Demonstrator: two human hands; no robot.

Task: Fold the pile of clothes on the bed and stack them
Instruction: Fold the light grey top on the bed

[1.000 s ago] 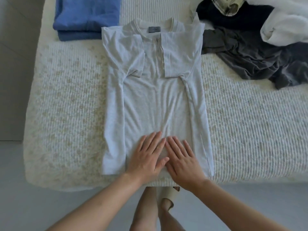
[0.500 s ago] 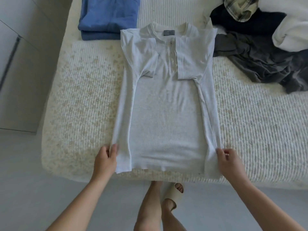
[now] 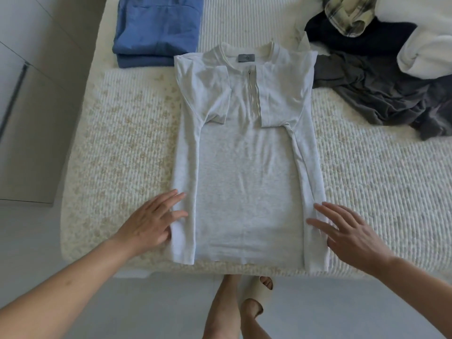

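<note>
A pale grey shirt (image 3: pixel 247 172) lay flat in the middle of the frame on the bed (image 3: pixel 122 143), whose cover was a cream, ribbed knit. Both of its long sides were folded inward, the short sleeves lay turned over the chest, and a short zip ran down from a collar bearing a small dark label.

Half a second before, each hand had pinched a lower corner of the shirt; now both had let go. The left hand (image 3: pixel 149 223) lay with straight fingers on the shirt's left folded edge, and the right hand (image 3: pixel 349 233) hovered spread over the right folded edge, holding nothing; whether it touched the cloth could not be told.

The shirt's long axis ran from the bottom of the frame to the top, with the collar toward the top and the hem at the bed's near edge.

A folded blue garment (image 3: pixel 156 28) sat in the upper left, just beside the shirt's shoulder, and a loose pile of clothes (image 3: pixel 381 77) filled the upper right.
</note>
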